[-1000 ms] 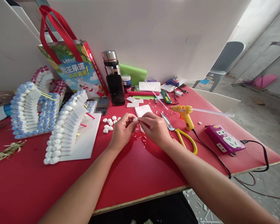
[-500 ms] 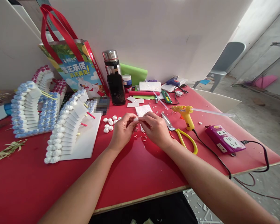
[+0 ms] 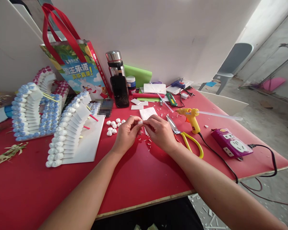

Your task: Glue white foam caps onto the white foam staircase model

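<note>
Between the fingertips of both my hands is a small white rolled piece (image 3: 140, 122), partly hidden by the fingers. My left hand (image 3: 128, 129) pinches it from the left, and my right hand (image 3: 162, 132) pinches it from the right. Left of my left hand lies a cluster of several white rolled balls (image 3: 113, 126) on the red table (image 3: 144, 179). A white sheet (image 3: 147, 112) lies just beyond my fingers. Further left stands a white stepped model (image 3: 72, 131) edged with similar white balls.
To the right lie yellow-handled scissors (image 3: 193, 145), a yellow glue gun (image 3: 192, 118) with a clear stick, and a purple power strip (image 3: 231, 143) with cords. Behind stand a steel bottle (image 3: 114, 57), a black phone (image 3: 119, 91) and a printed bag (image 3: 79, 70). A blue-edged model (image 3: 35, 111) stands left.
</note>
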Demonstrator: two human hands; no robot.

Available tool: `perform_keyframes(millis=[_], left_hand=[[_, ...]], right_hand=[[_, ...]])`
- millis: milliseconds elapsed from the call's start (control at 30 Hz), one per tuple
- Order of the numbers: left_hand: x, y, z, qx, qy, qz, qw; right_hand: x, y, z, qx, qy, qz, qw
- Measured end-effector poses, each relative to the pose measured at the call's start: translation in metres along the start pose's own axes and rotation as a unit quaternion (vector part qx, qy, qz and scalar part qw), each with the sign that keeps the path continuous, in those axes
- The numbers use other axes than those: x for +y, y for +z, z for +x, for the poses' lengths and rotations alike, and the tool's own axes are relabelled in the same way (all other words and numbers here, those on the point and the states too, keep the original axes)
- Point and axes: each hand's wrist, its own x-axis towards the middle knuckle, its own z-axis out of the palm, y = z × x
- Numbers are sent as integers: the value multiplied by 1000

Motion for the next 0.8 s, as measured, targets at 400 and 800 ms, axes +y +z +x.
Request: perform_keyframes(millis=[400, 800], left_hand=[[1, 0, 1, 10, -13, -23, 1000], [3, 4, 1, 5, -44, -82, 996]], right_hand=[[0, 0, 1, 0, 0, 15, 1000], [-1, -2, 1, -15, 13, 10, 1000]])
